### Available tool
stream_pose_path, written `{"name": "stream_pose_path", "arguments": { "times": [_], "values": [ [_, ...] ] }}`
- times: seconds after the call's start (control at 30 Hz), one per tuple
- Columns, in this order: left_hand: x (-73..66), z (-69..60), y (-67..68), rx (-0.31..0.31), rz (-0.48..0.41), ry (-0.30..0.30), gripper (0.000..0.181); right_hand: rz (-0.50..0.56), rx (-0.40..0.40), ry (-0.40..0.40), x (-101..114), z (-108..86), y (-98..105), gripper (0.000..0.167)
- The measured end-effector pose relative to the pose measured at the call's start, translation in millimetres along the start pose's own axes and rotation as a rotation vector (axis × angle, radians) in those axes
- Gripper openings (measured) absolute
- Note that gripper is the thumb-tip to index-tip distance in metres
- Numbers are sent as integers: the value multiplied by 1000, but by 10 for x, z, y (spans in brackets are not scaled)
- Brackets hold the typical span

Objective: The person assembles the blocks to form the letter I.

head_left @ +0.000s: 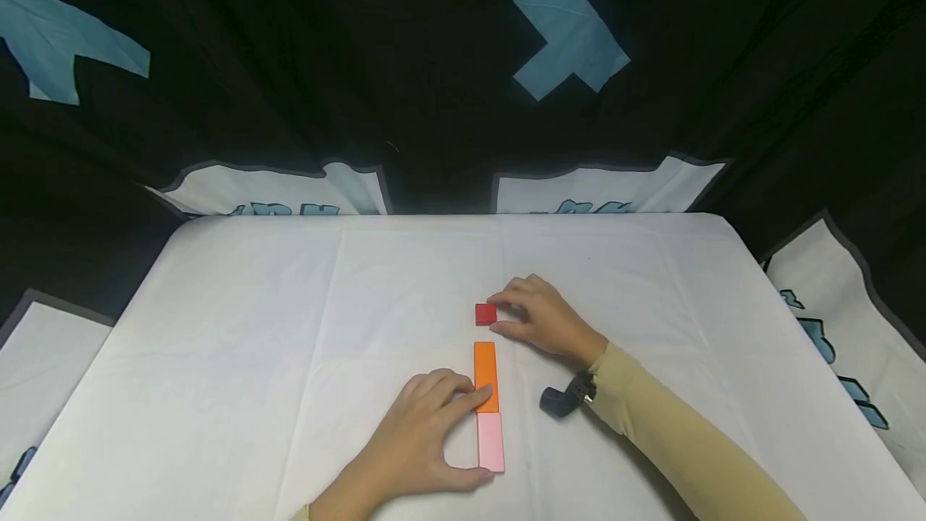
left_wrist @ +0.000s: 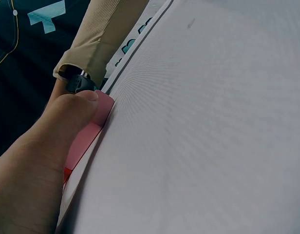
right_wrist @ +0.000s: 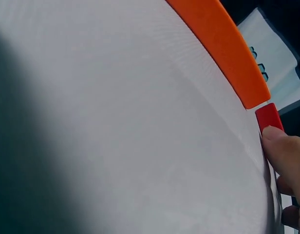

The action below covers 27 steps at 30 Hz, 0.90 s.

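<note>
In the head view an orange block (head_left: 485, 360) and a pink block (head_left: 490, 442) lie end to end in a line on the white-covered table. My left hand (head_left: 423, 436) holds the pair from the left. Its thumb is against the near end of the pink block, and a fingertip lies over the orange one. Beyond them, a small gap away, sits a small red block (head_left: 485, 313). My right hand (head_left: 542, 318) pinches it from the right between thumb and finger. In the right wrist view the thumb touches the red block (right_wrist: 268, 117), close to the orange block's end (right_wrist: 237, 63).
White cloth covers the table (head_left: 217, 328), whose far edge meets a dark curtain (head_left: 325, 87) with light blue patches. A dark wrist device (head_left: 567, 396) sticks out from the right sleeve, low over the cloth.
</note>
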State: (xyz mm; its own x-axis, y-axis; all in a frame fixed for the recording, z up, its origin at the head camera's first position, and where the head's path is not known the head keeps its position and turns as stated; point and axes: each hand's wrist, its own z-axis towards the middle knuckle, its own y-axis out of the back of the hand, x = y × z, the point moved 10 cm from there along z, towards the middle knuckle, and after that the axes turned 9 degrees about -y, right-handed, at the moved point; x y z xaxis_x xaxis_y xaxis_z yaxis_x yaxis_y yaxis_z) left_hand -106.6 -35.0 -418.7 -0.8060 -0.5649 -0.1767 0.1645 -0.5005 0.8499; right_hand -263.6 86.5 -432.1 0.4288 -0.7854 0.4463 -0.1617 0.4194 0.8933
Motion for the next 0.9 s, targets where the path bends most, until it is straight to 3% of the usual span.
{"name": "stream_pose_path", "arguments": {
  "times": [0.9],
  "values": [
    [16, -1, -21, 34, -14, 24, 81, -7, -67, -12, -4, 28, 16, 41]
  ]
}}
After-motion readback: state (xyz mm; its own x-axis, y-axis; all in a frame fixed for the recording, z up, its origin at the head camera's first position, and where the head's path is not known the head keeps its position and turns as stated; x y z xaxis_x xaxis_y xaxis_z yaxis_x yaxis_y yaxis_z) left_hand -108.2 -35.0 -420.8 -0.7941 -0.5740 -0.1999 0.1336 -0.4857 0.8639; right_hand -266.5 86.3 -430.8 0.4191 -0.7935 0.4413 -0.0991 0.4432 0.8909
